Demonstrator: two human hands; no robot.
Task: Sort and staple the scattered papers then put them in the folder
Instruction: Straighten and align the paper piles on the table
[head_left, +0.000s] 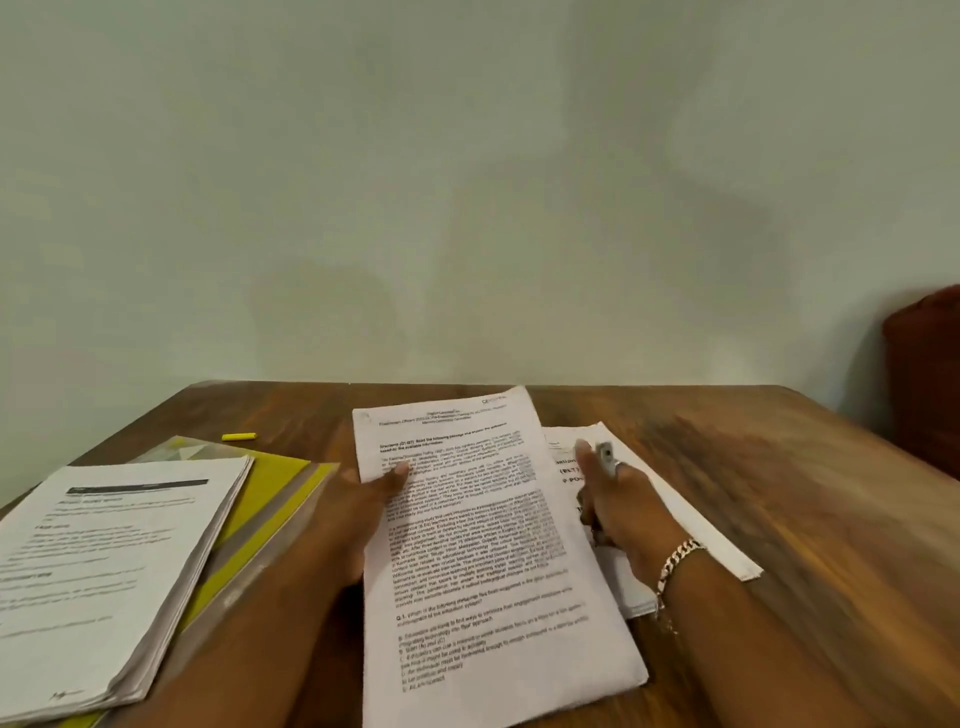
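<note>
Left hand (363, 499) pinches printed sheet set (483, 545) at its left edge, likely holding it square for stapling. Right hand (623, 499) grips a small stapler-like tool (605, 457), blurred. Second stack (104, 571) lies atop yellow folder (270, 488), parked left.

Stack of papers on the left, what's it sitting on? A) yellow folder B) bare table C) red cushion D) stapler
A: the left stack of papers lies on top of the yellow folder, whose edge sticks out past the stack's right side.
</note>
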